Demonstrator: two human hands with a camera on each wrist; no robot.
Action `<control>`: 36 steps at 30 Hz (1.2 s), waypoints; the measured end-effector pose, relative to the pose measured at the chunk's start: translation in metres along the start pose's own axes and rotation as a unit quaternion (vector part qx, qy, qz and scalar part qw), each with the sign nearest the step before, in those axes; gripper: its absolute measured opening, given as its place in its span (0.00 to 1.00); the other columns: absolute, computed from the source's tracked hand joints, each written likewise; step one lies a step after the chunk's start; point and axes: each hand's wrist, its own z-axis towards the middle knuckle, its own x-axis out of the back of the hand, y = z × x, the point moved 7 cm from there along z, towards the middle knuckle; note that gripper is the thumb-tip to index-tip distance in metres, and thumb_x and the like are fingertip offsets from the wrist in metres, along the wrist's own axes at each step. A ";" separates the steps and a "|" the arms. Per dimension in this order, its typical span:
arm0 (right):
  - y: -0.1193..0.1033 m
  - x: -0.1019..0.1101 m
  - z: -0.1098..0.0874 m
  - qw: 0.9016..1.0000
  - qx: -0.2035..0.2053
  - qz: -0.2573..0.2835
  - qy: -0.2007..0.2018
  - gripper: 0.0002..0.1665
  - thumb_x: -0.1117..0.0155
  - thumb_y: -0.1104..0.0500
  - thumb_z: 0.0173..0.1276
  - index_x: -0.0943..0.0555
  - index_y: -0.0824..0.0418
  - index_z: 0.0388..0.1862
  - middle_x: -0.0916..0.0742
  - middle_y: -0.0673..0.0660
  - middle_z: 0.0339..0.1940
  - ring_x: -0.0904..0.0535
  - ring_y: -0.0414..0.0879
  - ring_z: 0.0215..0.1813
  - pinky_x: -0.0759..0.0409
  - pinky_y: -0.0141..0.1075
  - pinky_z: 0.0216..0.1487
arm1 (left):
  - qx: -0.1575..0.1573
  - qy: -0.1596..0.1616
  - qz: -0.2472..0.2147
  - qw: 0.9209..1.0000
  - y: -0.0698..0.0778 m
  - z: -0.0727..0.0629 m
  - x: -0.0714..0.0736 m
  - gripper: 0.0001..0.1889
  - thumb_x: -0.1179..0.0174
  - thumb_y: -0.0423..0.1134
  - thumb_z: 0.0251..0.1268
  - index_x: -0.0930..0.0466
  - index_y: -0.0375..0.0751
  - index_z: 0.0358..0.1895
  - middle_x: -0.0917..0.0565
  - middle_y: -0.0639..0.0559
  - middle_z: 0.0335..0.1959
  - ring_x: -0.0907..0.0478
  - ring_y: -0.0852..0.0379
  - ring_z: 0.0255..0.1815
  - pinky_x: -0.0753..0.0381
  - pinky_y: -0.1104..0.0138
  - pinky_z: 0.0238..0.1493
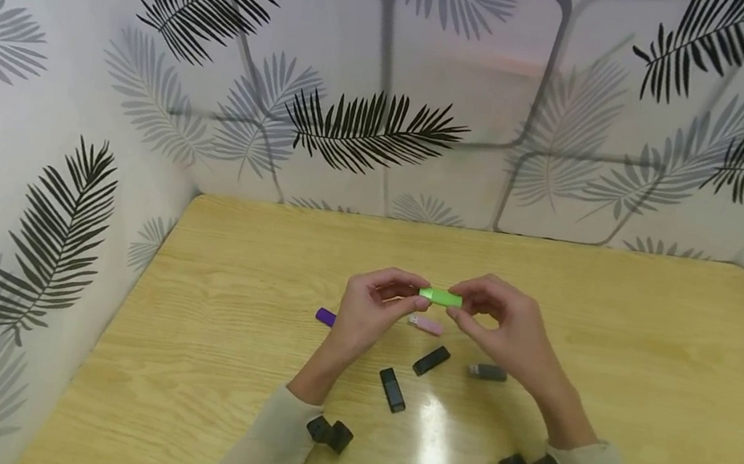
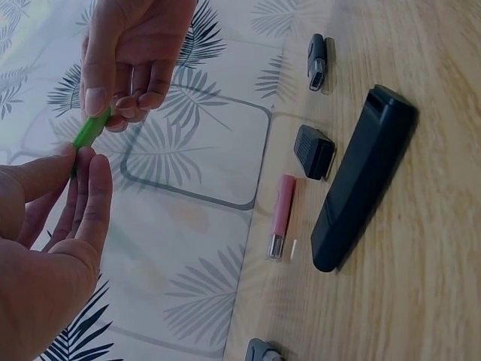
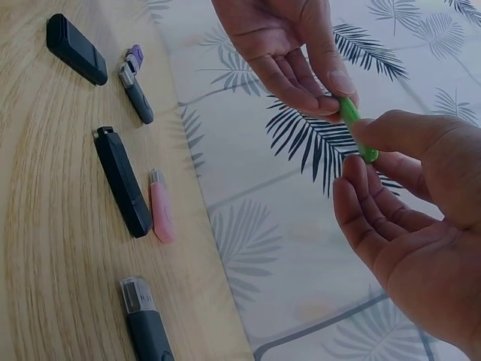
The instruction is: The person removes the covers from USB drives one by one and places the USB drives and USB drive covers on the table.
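Note:
A bright green USB stick (image 1: 442, 297) is held level above the table, its paler end towards the left. My left hand (image 1: 368, 304) pinches that end between thumb and fingers. On the other end, the thumb and fingers of my right hand (image 1: 506, 330) grip it. Both hands cover parts of the stick in the wrist views, where its green body (image 2: 92, 129) shows between the fingertips. Below the hands a pink USB stick (image 1: 426, 325) lies on the table, with its metal plug (image 3: 155, 177) towards the left.
Two black sticks (image 1: 431, 361) (image 1: 392, 390) lie nearer to me on the wooden table (image 1: 211, 369). A dark grey USB stick (image 1: 488, 372) lies below the right hand. Partly behind the left hand is a purple one (image 1: 325, 316). A leaf-patterned wall (image 1: 438, 186) meets the table's far edge.

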 end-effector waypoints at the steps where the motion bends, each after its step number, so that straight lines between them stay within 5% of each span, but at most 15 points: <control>1: 0.000 0.001 0.000 1.000 0.001 0.001 0.000 0.14 0.26 0.71 0.64 0.15 0.63 0.48 0.13 0.52 0.40 0.17 0.45 0.37 0.15 0.30 0.46 | -0.001 -0.001 0.000 1.000 0.001 0.001 0.000 0.10 0.33 0.23 0.65 0.15 0.26 0.48 0.14 0.36 0.46 0.14 0.53 0.46 0.14 0.58 0.52; 21: -0.011 0.008 -0.001 1.000 0.010 0.007 -0.021 0.13 0.27 0.71 0.65 0.14 0.61 0.48 0.14 0.52 0.39 0.17 0.46 0.37 0.15 0.32 0.45 | 0.024 -0.024 0.003 0.999 0.003 0.001 -0.001 0.11 0.31 0.26 0.65 0.14 0.30 0.49 0.13 0.41 0.47 0.14 0.49 0.49 0.13 0.59 0.51; 29: -0.009 0.007 -0.003 0.999 0.017 0.002 -0.027 0.14 0.27 0.72 0.64 0.14 0.62 0.47 0.14 0.51 0.39 0.17 0.45 0.37 0.14 0.33 0.44 | 0.017 -0.025 -0.012 0.999 0.002 -0.005 -0.001 0.11 0.31 0.24 0.64 0.14 0.27 0.49 0.14 0.36 0.48 0.14 0.47 0.51 0.14 0.57 0.53; 36: -0.012 0.010 -0.004 0.999 0.024 -0.006 -0.029 0.13 0.27 0.72 0.65 0.14 0.62 0.47 0.13 0.51 0.41 0.17 0.45 0.38 0.15 0.32 0.45 | 0.013 -0.034 -0.021 0.999 0.003 -0.004 -0.004 0.10 0.32 0.25 0.65 0.14 0.28 0.49 0.13 0.41 0.47 0.14 0.46 0.50 0.14 0.56 0.54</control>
